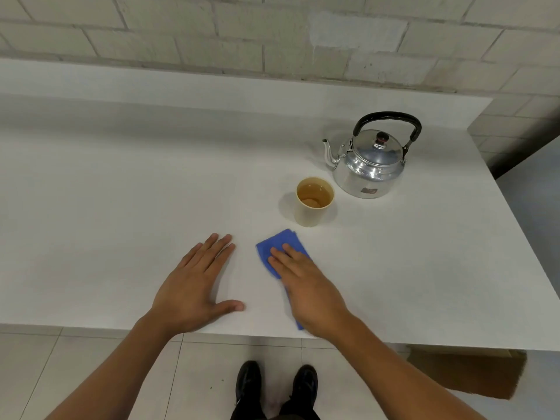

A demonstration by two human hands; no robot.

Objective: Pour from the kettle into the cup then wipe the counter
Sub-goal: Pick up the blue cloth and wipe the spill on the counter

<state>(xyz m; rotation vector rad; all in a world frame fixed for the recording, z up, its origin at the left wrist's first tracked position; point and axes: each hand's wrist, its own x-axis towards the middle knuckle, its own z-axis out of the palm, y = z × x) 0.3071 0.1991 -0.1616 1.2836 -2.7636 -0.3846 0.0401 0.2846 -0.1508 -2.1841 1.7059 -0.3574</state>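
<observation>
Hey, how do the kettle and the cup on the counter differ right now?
The kettle is shiny metal; the cup is matte pale yellow. The kettle is the bigger of the two and stands farther back, while the cup stands nearer the blue cloth. The kettle is lidded with a black handle and spout; the cup is open, without a handle, showing brownish liquid. Both stand upright on the white counter, untouched by either hand.

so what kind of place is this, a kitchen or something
Probably a plain kitchenette or pantry corner, though nothing settles it: a white counter against a painted brick wall, with a metal kettle and a filled cup on it, and a tiled floor below.
</observation>
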